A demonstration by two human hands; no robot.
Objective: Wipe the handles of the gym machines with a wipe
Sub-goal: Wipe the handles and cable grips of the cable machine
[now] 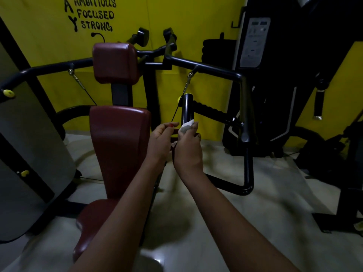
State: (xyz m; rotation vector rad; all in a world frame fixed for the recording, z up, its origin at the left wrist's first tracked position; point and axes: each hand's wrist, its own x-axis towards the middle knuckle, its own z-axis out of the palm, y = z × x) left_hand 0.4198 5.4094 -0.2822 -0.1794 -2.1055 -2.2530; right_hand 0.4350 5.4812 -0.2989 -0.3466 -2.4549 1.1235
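A black upright handle point(187, 109) of the gym machine stands right of the dark red seat back point(117, 144). A ribbed black grip point(211, 110) runs off it to the right. My right hand point(188, 149) grips a white wipe point(185, 128) and presses it against the lower end of the upright handle. My left hand point(160, 141) is just left of the handle, fingers curled toward it beside the wipe; I cannot tell whether they hold anything.
The machine's black frame bar point(247, 134) drops to the floor at right. A red headrest point(115, 62) sits above the seat back. A grey weight-stack cover point(29, 154) stands at left, another black machine point(275, 75) at back right, before a yellow wall.
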